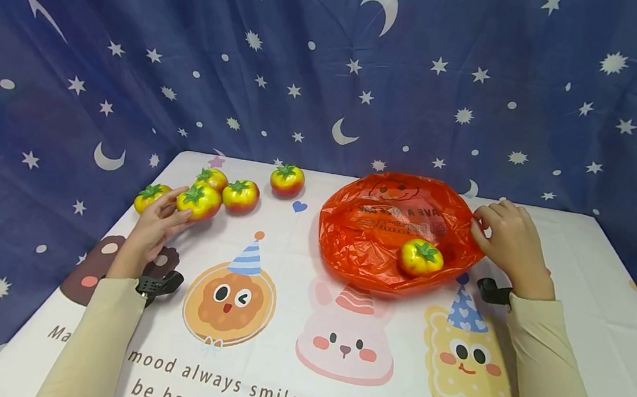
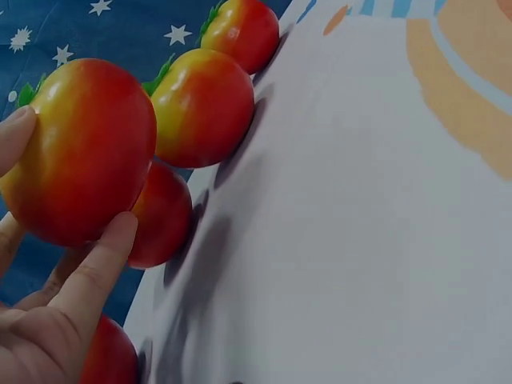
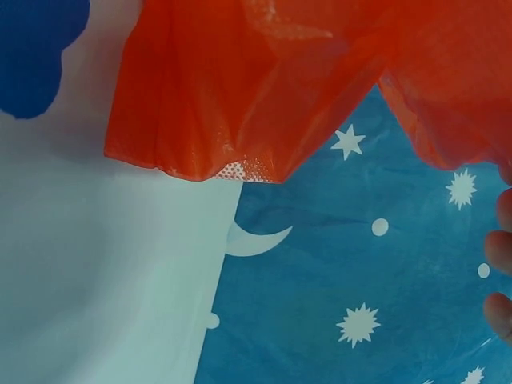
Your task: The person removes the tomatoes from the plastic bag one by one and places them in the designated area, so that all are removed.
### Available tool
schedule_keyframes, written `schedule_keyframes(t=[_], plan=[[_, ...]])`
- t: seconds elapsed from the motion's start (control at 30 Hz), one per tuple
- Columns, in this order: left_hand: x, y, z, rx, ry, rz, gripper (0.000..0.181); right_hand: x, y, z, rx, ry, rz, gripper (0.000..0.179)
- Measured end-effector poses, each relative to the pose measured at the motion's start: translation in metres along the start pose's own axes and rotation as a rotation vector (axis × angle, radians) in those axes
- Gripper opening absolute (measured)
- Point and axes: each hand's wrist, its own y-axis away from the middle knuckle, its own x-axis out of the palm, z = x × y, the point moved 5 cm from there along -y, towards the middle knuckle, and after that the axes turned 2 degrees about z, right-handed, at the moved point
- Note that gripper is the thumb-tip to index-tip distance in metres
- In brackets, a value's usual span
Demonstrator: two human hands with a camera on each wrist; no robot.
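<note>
My left hand (image 1: 157, 227) holds a red-and-yellow tomato (image 1: 198, 203) with a green leafy top. In the left wrist view, thumb and fingers grip that tomato (image 2: 84, 152) above the tabletop, its shadow falling on the cloth. Right behind it sit more tomatoes, one (image 1: 240, 197) to its right and another (image 1: 151, 198) to its left. At the right, my right hand (image 1: 510, 240) pinches the rim of a red plastic bag (image 1: 349, 241), which is spread with its mouth toward me. One tomato (image 1: 420, 258) lies inside the bag. Only a few right fingertips (image 3: 500, 252) show in the right wrist view.
A lone tomato (image 1: 288, 180) stands near the back edge, between the group and the bag. The white tablecloth (image 1: 288, 254) has printed cartoon figures and lettering. A dark blue curtain (image 1: 321, 74) with stars and moons hangs behind the table and along its sides.
</note>
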Motion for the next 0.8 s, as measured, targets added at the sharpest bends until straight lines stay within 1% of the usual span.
schedule_keyframes(t=[0.07,0.33,0.57,0.8], plan=[[-0.001,0.0,0.002,-0.014,0.013,-0.003,0.071,0.0,0.0,0.0,0.004,-0.001,0.003,0.006],[-0.007,-0.002,0.012,-0.096,-0.027,-0.049,0.076,-0.001,0.001,0.0,0.015,0.0,0.008,0.008],[-0.008,-0.001,0.018,-0.118,-0.039,-0.037,0.077,-0.002,0.001,0.0,0.008,0.002,-0.002,0.007],[-0.01,-0.001,0.023,-0.131,-0.076,-0.063,0.078,0.0,0.001,0.0,0.01,0.003,0.001,0.007]])
